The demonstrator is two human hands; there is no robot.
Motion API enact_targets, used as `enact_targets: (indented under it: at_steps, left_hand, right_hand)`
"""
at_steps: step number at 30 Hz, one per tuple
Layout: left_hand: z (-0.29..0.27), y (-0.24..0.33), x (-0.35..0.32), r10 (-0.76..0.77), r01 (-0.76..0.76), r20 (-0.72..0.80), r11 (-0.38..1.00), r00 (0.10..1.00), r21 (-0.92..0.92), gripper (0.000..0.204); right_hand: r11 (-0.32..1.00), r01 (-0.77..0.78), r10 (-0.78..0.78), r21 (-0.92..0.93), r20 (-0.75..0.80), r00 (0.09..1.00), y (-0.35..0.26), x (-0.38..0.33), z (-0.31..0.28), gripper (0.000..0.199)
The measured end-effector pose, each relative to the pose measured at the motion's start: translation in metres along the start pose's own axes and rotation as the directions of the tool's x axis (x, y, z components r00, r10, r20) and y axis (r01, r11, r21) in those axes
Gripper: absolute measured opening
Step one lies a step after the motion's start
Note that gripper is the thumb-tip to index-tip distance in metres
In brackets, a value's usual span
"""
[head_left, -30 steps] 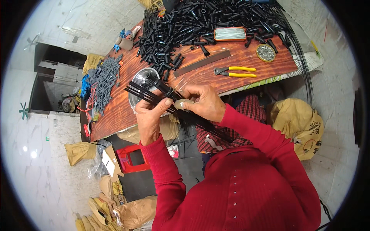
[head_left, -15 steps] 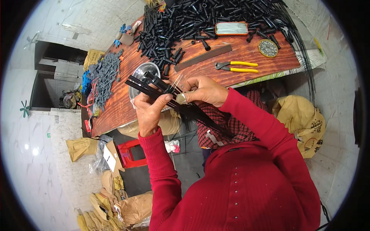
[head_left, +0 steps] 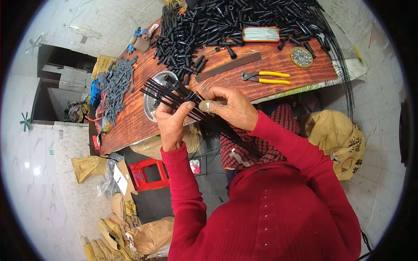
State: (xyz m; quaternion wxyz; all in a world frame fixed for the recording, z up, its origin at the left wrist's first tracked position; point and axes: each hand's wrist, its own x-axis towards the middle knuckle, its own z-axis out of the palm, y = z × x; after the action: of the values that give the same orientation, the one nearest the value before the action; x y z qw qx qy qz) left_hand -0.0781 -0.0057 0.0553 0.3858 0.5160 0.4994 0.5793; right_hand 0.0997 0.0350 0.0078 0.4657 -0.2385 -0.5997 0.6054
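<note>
A bundle of thin black rods point(head_left: 233, 138) runs from above the table's front edge down to my lap, with its upper ends fanned out. My left hand point(head_left: 171, 125) is closed round the bundle near those ends, thumb pressed on top. A black tubular fitting point(head_left: 180, 88) sits among the rods between my hands. My right hand point(head_left: 230, 108) pinches at the rods beside the fitting, and a pale covering point(head_left: 207, 105) wraps its thumb. Thin pale wires stick up near my right fingertips; exactly what those fingers grip is hidden. Behind the rod ends stands a round metal bowl point(head_left: 149, 107).
Black tubular fittings point(head_left: 209, 26) are heaped across the table point(head_left: 130, 134). Yellow-handled pliers point(head_left: 272, 78), a flat bar point(head_left: 228, 66), a tray of thin wires point(head_left: 261, 34) and a dish of small metal pieces point(head_left: 301, 57) lie nearer. Grey parts point(head_left: 119, 85) pile up at left.
The upper rod ends have spread wider apart. My right hand has shifted slightly along the bundle, and the pale wires by its fingers stand out less. The whole view has shifted a little.
</note>
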Motion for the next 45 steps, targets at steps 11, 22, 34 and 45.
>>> enact_targets:
  at_steps: [11,22,34,45]
  left_hand:
    - [0.003,0.004,0.002,-0.004,0.002,0.023,0.998,1.000,0.055,0.036]
    - [0.002,0.003,-0.012,-0.004,0.005,0.013,0.996,1.000,-0.092,0.038]
    - [-0.005,-0.005,-0.018,0.054,-0.048,0.033,0.984,0.998,-0.172,0.048]
    - [0.001,-0.008,-0.008,0.067,-0.069,-0.017,0.966,0.998,-0.248,0.036]
  right_hand:
    - [0.979,0.015,-0.028,-0.204,-0.063,0.998,-0.007,0.000,-0.003,0.015]
    - [0.999,-0.031,0.025,0.036,0.155,0.988,0.002,-0.003,-0.008,0.014]
    - [0.993,-0.114,0.110,0.014,0.174,0.979,-0.003,0.000,-0.006,0.017]
    - [0.901,0.167,-0.212,-0.401,-0.070,0.975,-0.029,-0.012,0.008,0.013]
